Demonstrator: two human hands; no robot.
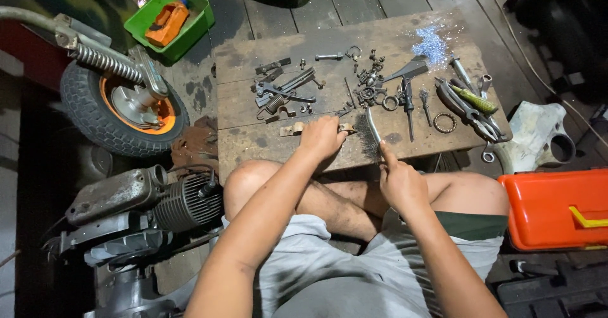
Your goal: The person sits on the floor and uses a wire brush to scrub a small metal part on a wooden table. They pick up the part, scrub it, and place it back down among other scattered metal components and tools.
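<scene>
Head view: knees and grey shorts sit closest to the camera, the person seated low against the near edge of a wooden board (253, 144) used as a bench, so both forearms reach the work without stretching. Left hand (322, 137) is closed down over a small tan metal bracket (292, 129) at the board's near edge, pinning it flat; fingers curled, palm down, likely to stop the part sliding. Right hand (400, 182) is wrapped shut around the handle of a wire brush (372, 128), index finger laid along the shaft for control; bristle end sits on the board just right of the left hand, touching or nearly touching the bracket, exact contact hidden. Loose springs, bolts and washers (370, 81) are spread mid-board, well apart from the work. Pliers and wrenches (472, 106) grouped on the right, on the brush-hand side. Scooter wheel (120, 106) and engine (158, 204) lie left; orange toolbox (557, 207) right; green bin (171, 17) behind.
</scene>
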